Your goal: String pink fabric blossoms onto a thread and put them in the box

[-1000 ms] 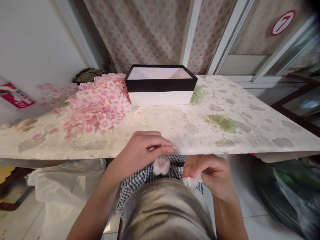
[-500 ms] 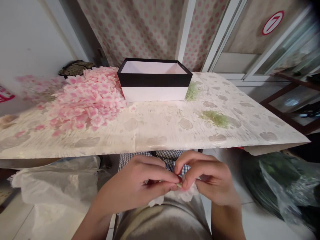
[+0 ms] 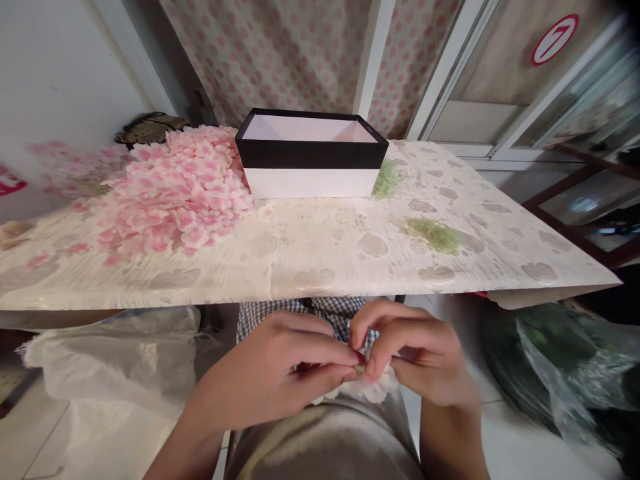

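Note:
Over my lap, below the table edge, both hands meet fingertip to fingertip. My left hand [image 3: 287, 367] pinches a small greenish stem piece between thumb and fingers. Pale pink and white petals [image 3: 376, 388] hang under my right hand [image 3: 417, 353], whose thumb and fingers close on them beside the stem. More white petals show below my left fingers, partly hidden. On the table, a large pile of pink petals [image 3: 175, 187] lies left of a black-and-white open box [image 3: 313, 181]. Thin green strands [image 3: 433, 235] lie to the right, with another clump [image 3: 386, 179] beside the box.
The table [image 3: 310, 277] has a patterned pale cover. A dark patterned item [image 3: 153, 128] sits behind the petals. White plastic bags [image 3: 120, 387] are on the floor at left, and a dark green bundle with clear plastic [image 3: 565, 373] is at right.
The view has shifted slightly, with the table and box a little higher in the picture. The white petals under my left fingers now show closer to my right hand. Both hands keep their grip.

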### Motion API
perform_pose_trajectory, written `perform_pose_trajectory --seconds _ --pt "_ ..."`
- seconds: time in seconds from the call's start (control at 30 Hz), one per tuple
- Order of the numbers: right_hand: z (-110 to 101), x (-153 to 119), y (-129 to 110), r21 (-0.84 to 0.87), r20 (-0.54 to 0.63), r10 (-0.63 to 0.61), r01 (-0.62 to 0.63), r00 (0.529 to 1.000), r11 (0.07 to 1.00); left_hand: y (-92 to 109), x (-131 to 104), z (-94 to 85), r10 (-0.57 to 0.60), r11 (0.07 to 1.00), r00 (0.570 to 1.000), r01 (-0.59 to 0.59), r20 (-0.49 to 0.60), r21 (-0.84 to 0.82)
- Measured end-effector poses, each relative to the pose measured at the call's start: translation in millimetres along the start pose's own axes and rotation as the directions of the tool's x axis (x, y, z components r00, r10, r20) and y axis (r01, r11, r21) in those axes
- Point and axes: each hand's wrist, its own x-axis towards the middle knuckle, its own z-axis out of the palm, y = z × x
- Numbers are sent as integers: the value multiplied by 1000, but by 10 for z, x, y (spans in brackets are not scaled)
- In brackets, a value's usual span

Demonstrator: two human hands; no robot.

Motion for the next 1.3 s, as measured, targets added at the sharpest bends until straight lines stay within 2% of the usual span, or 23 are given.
perform_pose_trajectory --seconds 0.27,0.53,0.8,0.9,0.97,1.03,1.1,1.17,1.2,1.23,1.3 --pt "-9 -15 -5 -102 63 39 -33 997 994 -46 18 19 39 999 998 -38 44 -17" --pt "42 -15 30 -48 43 24 -22 999 999 -43 48 22 36 996 993 -25 116 -91" --pt "82 6 103 6 133 -3 2 991 1000 -50 40 1 48 996 975 -30 215 -88" --pt "68 -3 128 19 74 51 -53 996 998 -88 40 -16 -16 995 989 30 150 -90" --pt "18 35 180 3 -29 113 -113 993 994 -122 29 -54 -84 994 995 88 56 -69" --pt "-67 142 279 -110 -160 174 -193 972 975 -168 -5 -126 -169 985 985 167 -42 -37" --pt "-161 321 420 -330 -280 174 -265 944 906 -232 -70 -226 -263 965 956 263 -133 -20" --pt "-222 553 583 -460 -320 163 -303 933 835 -317 -161 -336 -354 933 899 359 -259 -30" --pt "-228 677 666 -494 -309 159 -301 938 816 -366 -210 -388 -388 916 853 398 -349 -44" --pt "-214 801 745 -507 -264 170 -287 949 813 -416 -258 -433 -411 900 790 432 -456 -62" --pt "-137 1024 891 -552 -84 217 -227 973 802 -516 -341 -502 -428 869 628 484 -650 -105"
